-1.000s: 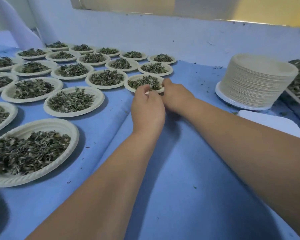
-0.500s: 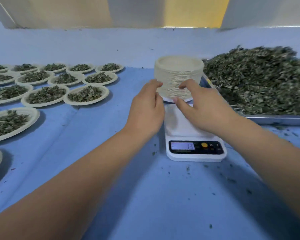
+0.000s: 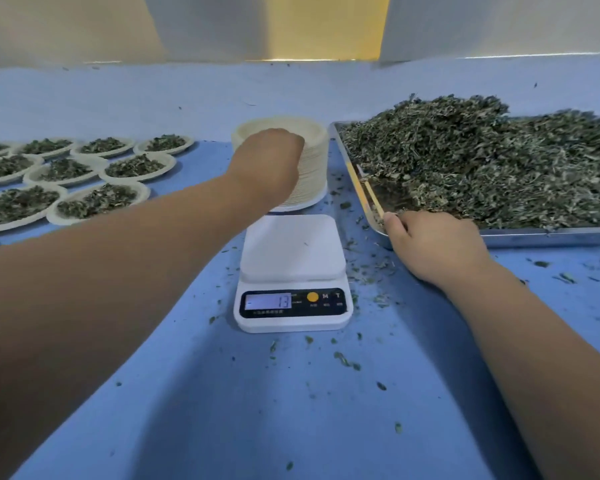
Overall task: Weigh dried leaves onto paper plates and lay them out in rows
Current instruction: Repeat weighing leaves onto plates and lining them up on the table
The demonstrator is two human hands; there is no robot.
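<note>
Dried leaves (image 3: 482,161) are lying heaped in a metal tray (image 3: 548,233) on the right of the table (image 3: 291,410), close to the scale (image 3: 291,271), probably so that a handful is travelling only a short way to the platform. A stack of paper plates (image 3: 314,161) is standing just behind the scale for the same reason. Filled plates (image 3: 97,199) are sitting in rows on the left, out of the working space.

The hands are working apart. The left hand (image 3: 267,161) is reaching over the top of the stack with its fingers curled down, seemingly going for the top plate. Its back is hiding the fingertips, so I cannot tell whether they are gripping anything. The right hand (image 3: 437,244) is resting at the tray's near corner, likely getting ready to take leaves. Its fingers are turned away, and I cannot tell whether they are holding leaves or the rim.

The scale's platform is carrying nothing, while the display (image 3: 267,301) is showing what looks like 13. The tray's right end is running out of view, and the far-left plates are being cut off.
</note>
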